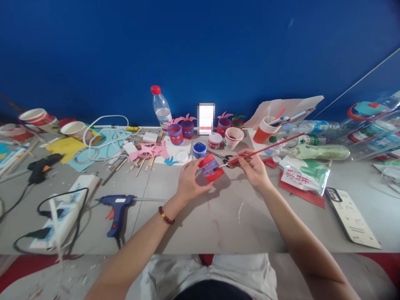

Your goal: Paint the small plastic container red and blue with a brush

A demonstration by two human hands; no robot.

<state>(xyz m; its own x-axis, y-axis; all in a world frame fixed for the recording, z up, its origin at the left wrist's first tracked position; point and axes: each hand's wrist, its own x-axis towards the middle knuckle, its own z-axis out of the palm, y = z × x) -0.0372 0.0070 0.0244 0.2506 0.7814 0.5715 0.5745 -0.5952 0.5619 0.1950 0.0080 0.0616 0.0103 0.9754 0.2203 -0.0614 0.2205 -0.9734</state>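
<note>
My left hand [191, 183] grips a small red paper cup [215, 175] with a blue-purple painted band, tilted on its side over the table. In my right hand [253, 168] is a long red-handled paintbrush [268, 146], its tip at the painted band. Just beyond the cup stands an open jar of blue paint [199, 148]. A pink-lidded jar [215, 141] and a white paper cup with dark red liquid [233, 138] are close by. Scissors [223, 156] lie behind my hands, partly hidden.
Painted cups with pink paper leaves [175, 134] line the back beside a bottle [161, 108]. At left are a blue glue gun [117, 210] and a power strip [67, 212]. To the right lie a phone [353, 218], plastic bottles [321, 152] and an orange-red cup of brushes [265, 132].
</note>
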